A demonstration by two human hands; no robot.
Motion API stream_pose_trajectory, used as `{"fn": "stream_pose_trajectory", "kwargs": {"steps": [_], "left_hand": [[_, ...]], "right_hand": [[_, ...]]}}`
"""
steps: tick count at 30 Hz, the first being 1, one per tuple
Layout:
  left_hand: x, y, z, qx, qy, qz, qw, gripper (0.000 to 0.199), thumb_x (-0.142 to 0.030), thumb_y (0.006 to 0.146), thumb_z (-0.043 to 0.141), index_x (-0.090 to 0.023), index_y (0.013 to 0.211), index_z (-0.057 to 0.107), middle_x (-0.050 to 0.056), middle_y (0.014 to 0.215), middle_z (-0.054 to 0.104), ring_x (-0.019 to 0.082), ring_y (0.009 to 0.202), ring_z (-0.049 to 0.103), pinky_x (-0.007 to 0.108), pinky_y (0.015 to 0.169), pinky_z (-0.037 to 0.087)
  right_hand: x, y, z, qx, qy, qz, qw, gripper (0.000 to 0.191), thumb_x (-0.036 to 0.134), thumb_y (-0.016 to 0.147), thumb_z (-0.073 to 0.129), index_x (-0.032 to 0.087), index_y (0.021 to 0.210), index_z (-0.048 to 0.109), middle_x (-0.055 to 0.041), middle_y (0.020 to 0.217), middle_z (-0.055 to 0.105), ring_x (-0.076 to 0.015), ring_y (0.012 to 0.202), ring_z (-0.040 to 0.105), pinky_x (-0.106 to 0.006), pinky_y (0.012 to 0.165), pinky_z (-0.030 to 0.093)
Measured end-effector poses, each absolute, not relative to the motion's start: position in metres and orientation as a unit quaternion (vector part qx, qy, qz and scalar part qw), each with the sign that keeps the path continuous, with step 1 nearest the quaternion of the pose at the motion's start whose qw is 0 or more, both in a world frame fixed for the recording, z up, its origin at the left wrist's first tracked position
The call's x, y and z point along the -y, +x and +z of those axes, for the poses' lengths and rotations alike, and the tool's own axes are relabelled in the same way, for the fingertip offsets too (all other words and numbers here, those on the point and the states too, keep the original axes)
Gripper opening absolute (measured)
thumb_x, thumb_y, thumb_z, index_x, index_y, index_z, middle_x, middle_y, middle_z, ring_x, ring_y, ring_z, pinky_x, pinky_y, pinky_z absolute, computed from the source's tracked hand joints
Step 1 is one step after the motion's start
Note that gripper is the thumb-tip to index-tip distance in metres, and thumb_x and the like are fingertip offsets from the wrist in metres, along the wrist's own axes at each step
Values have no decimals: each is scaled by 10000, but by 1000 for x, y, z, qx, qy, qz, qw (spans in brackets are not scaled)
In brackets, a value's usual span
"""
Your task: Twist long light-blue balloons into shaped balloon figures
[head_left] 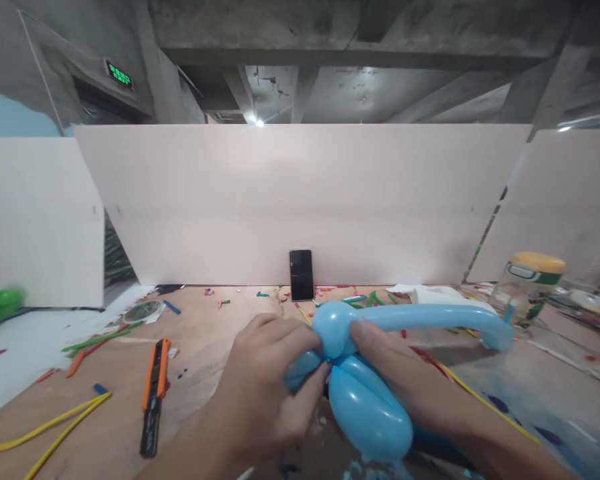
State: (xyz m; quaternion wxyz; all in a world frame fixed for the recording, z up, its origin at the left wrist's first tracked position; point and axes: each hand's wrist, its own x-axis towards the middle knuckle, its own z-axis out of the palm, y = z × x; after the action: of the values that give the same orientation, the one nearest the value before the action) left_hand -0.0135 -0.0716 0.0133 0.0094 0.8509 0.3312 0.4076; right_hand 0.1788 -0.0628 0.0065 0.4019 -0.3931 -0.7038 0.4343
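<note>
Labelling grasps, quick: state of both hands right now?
Left hand: closed, holding the twisted blue balloon.
Right hand: holding the same balloon, thumb against it; other fingers mostly hidden.

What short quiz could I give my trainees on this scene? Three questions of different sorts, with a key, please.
1. Multiple choice: What do the left hand and right hand both hold?
A) A green balloon
B) A light-blue balloon
C) A yellow balloon
2. True or false: The smartphone stands upright in front of a white panel.
3. Short answer: Which tool lies to the left of the left hand?

Key: 1. B; 2. True; 3. Orange-and-black utility knife.
</note>
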Motion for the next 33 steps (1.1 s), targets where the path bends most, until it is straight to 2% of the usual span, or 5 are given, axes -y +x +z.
{"fn": "stream_pose_trajectory", "kwargs": {"steps": [8, 12, 17, 23, 33], "left_hand": [[70, -17, 19, -415, 801, 381, 201, 113, -284, 845, 502, -199, 904, 547, 25, 831, 630, 172, 748, 568, 302, 677, 437], [71, -18, 25, -393, 787, 351, 322, 494, -323, 747, 659, -242, 1203, 484, 23, 1007, 636, 191, 868, 583, 300, 726, 462], [67, -19, 27, -373, 766, 386, 354, 255, -300, 782, 642, -217, 1022, 633, 9, 974, 664, 186, 874, 588, 295, 766, 448], [69, -16, 21, -316, 685, 434, 493, 345, -369, 851, 562, -209, 1156, 581, 56, 1140, 621, 220, 1007, 571, 306, 803, 467], [73, -11, 19, -294, 610, 455, 578, 383, -370, 860, 551, -228, 1216, 547, 80, 1175, 603, 235, 1034, 568, 322, 818, 473]], "right_hand": [[63, 173, 1, 642, -395, 524, 396, 557, 588, 884, 371, 268, 1339, 419, -79, 1251, 561, -260, 1146, 520, -441, 956, 438], [74, 171, 9, 672, -403, 509, 356, 560, 534, 873, 460, 284, 1365, 366, -72, 1201, 575, -262, 1113, 531, -442, 952, 431], [76, 175, 18, 730, -393, 453, 328, 499, 356, 843, 571, 302, 1319, 434, -35, 1190, 580, -250, 1096, 531, -413, 944, 437], [80, 182, 30, 749, -402, 420, 318, 595, 209, 779, 613, 291, 1336, 421, -42, 1215, 580, -261, 1117, 533, -384, 899, 479], [86, 181, 29, 719, -371, 459, 367, 673, 148, 770, 593, 300, 1353, 293, -77, 1262, 542, -235, 1157, 526, -375, 914, 484]]}}
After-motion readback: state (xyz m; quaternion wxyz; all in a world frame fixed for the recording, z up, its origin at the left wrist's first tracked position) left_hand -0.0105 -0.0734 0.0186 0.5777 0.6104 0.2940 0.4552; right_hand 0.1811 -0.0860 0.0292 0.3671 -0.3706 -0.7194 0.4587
